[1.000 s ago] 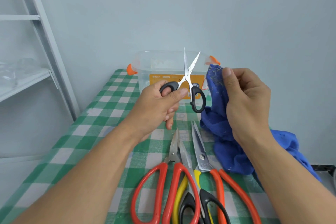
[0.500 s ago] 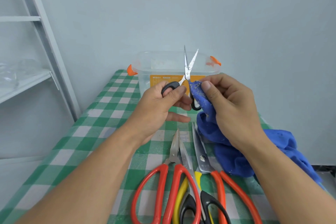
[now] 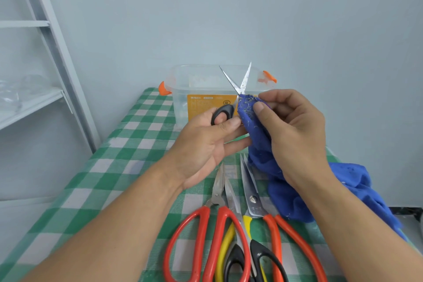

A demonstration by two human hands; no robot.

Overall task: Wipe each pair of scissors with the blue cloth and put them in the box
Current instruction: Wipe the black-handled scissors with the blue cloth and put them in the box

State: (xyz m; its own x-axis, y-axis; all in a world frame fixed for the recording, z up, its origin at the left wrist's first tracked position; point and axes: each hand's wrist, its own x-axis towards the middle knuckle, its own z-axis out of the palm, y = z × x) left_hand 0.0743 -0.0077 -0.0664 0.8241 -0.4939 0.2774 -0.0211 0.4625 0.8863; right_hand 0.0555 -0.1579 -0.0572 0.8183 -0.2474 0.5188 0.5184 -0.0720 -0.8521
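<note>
My left hand point(image 3: 206, 144) grips a small pair of black-handled scissors point(image 3: 223, 113) by one loop, thumb on the handle. Its blades point up, spread in a V, in front of the box. My right hand point(image 3: 295, 130) pinches a fold of the blue cloth point(image 3: 258, 135) round the scissors just below the pivot, hiding the second handle. The rest of the cloth trails down to the table at the right. The clear plastic box point(image 3: 183, 89) with orange clips stands at the table's far end.
Three more pairs lie near me on the green checked tablecloth point(image 3: 128, 144): red-handled scissors point(image 3: 206, 236), yellow-and-black scissors point(image 3: 238, 256), and orange-handled scissors point(image 3: 274, 231). A grey shelf unit point(image 3: 34, 98) stands at the left. A wall is close behind the box.
My right hand brought the cloth from beside the scissors onto them and now pinches it at the pivot. The blades have spread wider and tilted a little to the right.
</note>
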